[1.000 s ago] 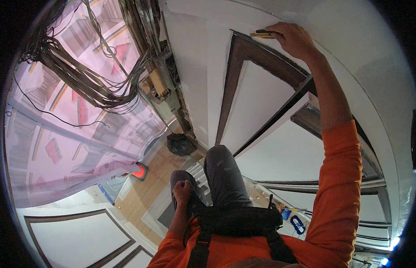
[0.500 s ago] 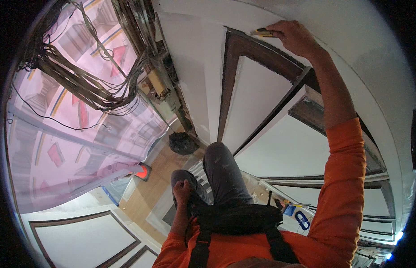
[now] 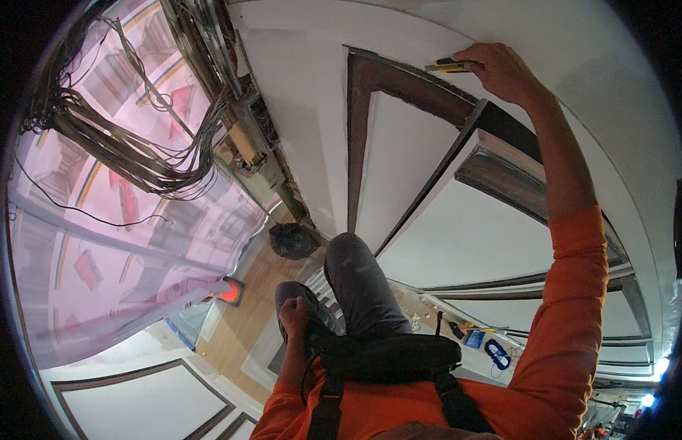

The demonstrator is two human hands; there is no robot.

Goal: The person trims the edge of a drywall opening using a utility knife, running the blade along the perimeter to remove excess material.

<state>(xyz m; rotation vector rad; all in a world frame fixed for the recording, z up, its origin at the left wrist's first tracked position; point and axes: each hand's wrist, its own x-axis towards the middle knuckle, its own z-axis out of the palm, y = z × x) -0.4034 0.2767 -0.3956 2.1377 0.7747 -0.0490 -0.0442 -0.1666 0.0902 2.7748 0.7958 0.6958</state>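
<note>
My right hand (image 3: 504,72) is raised at the upper right, its fingers closed around a yellow and black utility knife (image 3: 447,67). The knife points left and lies close to the white wall (image 3: 297,51), just above the dark brown frame (image 3: 418,94) around a white panel (image 3: 413,143). I cannot tell whether its tip touches the wall. My left hand (image 3: 295,315) rests curled on my left thigh (image 3: 288,292); whatever may be inside its fingers is hidden.
A thick bundle of loose cables (image 3: 135,158) hangs before pinkish sheeting (image 3: 84,242). On the floor are a black plastic bag (image 3: 293,240) and an orange cone (image 3: 231,290). At lower right lie a blue looped object (image 3: 497,354) and small tools. Another dark trim piece (image 3: 502,180) crosses the panels.
My right hand with the utility knife has moved right along the top of the dark frame. The whole view has shifted slightly, and my left hand stays on the thigh.
</note>
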